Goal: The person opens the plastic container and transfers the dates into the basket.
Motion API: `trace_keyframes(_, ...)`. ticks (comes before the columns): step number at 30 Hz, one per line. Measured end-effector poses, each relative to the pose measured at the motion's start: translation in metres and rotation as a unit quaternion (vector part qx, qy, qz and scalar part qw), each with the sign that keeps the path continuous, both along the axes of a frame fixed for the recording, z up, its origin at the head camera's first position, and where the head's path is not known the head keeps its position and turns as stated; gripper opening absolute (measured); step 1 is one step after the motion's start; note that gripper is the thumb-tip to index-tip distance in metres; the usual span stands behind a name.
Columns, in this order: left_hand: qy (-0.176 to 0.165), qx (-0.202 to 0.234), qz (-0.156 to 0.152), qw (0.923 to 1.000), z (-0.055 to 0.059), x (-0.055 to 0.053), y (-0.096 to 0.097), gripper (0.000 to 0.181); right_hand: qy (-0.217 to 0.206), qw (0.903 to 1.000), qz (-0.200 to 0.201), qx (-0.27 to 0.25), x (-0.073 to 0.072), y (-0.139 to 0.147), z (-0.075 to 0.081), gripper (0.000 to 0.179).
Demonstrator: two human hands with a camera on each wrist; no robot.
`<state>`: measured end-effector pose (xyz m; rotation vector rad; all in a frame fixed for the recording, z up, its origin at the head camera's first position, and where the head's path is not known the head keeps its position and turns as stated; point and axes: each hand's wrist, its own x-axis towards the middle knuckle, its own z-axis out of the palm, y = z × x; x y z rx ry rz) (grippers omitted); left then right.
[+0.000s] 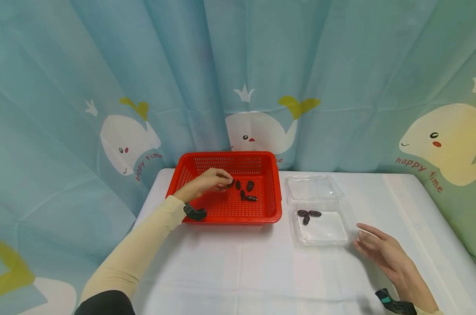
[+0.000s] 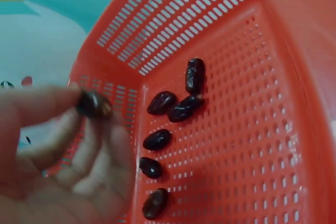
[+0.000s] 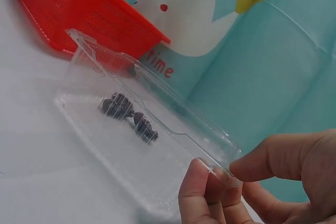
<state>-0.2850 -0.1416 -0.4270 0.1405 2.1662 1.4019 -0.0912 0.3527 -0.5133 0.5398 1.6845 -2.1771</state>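
Over the red plastic basket (image 1: 275, 192), my left hand (image 1: 212, 180) pinches a dark, glossy date (image 2: 94, 104) between thumb and fingertips. Several more dates (image 2: 157, 140) lie on the basket's perforated floor, beside and below that hand in the left wrist view. To the right stands a clear plastic box (image 1: 324, 241) with its hinged lid (image 1: 312, 188) folded back. Three dates (image 1: 306, 214) lie together toward its left back part. My right hand (image 1: 383, 249) is at the box's right side; in the right wrist view its thumb and fingers pinch the rim.
A white cloth (image 1: 238, 271) covers the table under the basket and box. Behind the table hangs a blue-green curtain (image 1: 182, 65) with whale prints. The basket's raised walls surround the dates inside it.
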Motion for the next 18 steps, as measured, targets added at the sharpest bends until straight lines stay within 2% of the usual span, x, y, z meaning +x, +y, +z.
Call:
trace_keyframes(4,-0.044,-0.001,0.059,0.9973,-0.004,0.0,-0.004,0.039,-0.007,0.9999,-0.002,-0.009,0.001,0.005,-0.001,0.032)
trace_keyframes(7,-0.061,0.0,0.084,0.9946,-0.01,-0.001,-0.004,0.036,-0.008,0.9998,-0.001,-0.016,0.003,0.008,-0.002,0.032)
trace_keyframes(12,-0.073,0.002,0.084,0.9938,-0.024,-0.002,0.0,0.034,-0.003,0.9995,-0.004,-0.03,0.007,0.014,-0.003,0.035)
trace_keyframes(18,-0.091,-0.01,0.094,0.9913,-0.027,-0.004,0.006,0.031,0.007,0.999,-0.011,-0.043,0.013,0.018,-0.004,0.037)
